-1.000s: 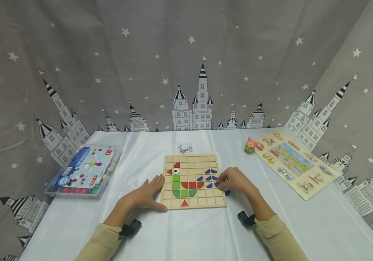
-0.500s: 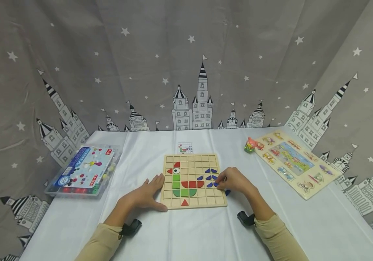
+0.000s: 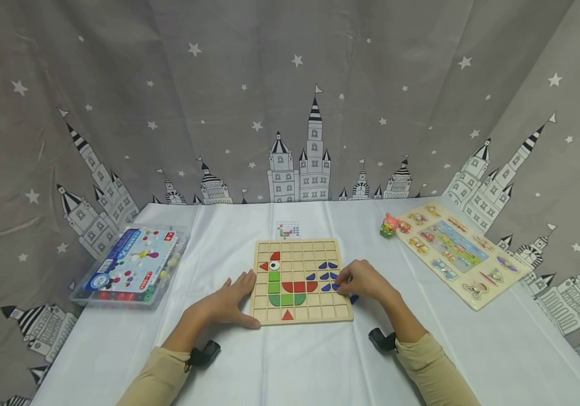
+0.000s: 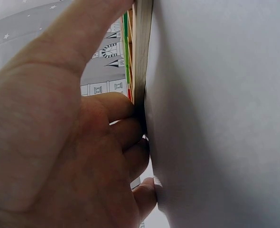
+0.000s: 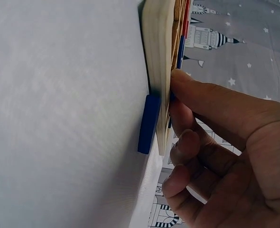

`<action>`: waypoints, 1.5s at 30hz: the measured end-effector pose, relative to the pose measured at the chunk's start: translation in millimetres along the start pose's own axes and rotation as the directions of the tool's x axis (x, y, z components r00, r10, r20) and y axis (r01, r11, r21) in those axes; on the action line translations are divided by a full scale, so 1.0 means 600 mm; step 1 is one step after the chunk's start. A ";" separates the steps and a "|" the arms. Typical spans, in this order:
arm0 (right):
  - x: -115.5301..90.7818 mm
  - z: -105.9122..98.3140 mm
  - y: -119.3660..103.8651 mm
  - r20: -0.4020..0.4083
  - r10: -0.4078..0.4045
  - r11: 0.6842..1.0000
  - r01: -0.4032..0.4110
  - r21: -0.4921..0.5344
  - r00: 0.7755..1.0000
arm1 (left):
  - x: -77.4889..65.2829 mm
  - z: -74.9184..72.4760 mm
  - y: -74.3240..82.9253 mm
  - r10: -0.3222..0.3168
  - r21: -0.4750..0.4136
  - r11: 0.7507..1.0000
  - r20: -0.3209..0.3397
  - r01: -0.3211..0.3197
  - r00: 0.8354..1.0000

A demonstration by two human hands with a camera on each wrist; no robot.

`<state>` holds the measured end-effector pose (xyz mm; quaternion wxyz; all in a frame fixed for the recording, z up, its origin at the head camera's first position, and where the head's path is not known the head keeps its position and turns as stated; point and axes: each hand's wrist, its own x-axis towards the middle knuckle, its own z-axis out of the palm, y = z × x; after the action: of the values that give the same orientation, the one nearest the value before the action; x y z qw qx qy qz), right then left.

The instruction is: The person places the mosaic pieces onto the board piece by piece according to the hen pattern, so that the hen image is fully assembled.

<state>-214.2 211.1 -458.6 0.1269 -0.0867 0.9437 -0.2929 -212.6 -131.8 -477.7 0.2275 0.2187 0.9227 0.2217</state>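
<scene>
A wooden grid board (image 3: 297, 252) lies flat on the white cloth, bearing a bird built of red, green and blue pieces with a round eye piece (image 3: 274, 265). My left hand (image 3: 226, 303) rests against the board's left edge, fingers extended, thumb at the near corner. At the right side, my right hand (image 3: 366, 280) pinches a blue piece (image 3: 335, 287) between thumb and index finger, down at a grid square; the fingertips partly hide it. Another blue piece (image 5: 149, 124) leans on the board's right edge. Below the bird sits a red triangle (image 3: 287, 315).
Behind the board lies a small card (image 3: 287, 230) with a printed bird pattern. A clear plastic box (image 3: 137, 262) of molecule parts stands left. To the right are a vehicle picture puzzle (image 3: 464, 256) and a small pink-topped figurine (image 3: 389, 226). A grey printed curtain (image 3: 249, 101) closes the back.
My right fingertips have shifted very slightly left with the blue piece at the board's right side. My left hand keeps its place.
</scene>
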 end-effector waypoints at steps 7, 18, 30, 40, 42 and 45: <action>0.000 0.000 -0.001 0.004 0.021 1.000 -0.021 -0.002 1.000 | -0.001 -0.001 -0.001 0.015 -0.008 1.000 -0.002 -0.015 1.000; -0.004 -0.010 -0.002 -0.013 0.039 0.999 -0.039 -0.006 0.999 | -0.004 -0.006 0.003 0.011 -0.009 1.000 -0.002 -0.011 1.000; -0.041 -0.043 0.038 0.084 0.087 0.996 -0.085 -0.023 0.993 | -0.003 -0.005 0.007 0.017 -0.010 1.000 0.008 -0.017 1.000; -0.047 -0.041 0.032 0.118 0.137 0.989 -0.129 -0.076 0.983 | -0.006 -0.004 0.007 0.000 -0.011 1.000 0.007 0.000 1.000; -0.044 -0.039 0.031 0.107 0.155 0.986 -0.147 -0.079 0.982 | -0.006 -0.005 0.007 -0.003 -0.010 1.000 0.008 0.003 1.000; -0.039 -0.035 0.029 0.100 0.179 0.983 -0.173 -0.069 0.979 | -0.006 -0.004 0.005 -0.003 -0.007 1.000 0.011 0.003 1.000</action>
<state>-199.8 241.7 -447.4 0.1994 -0.0218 0.9480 -0.2472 -210.2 -131.9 -473.0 0.2335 0.2175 0.9210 0.2233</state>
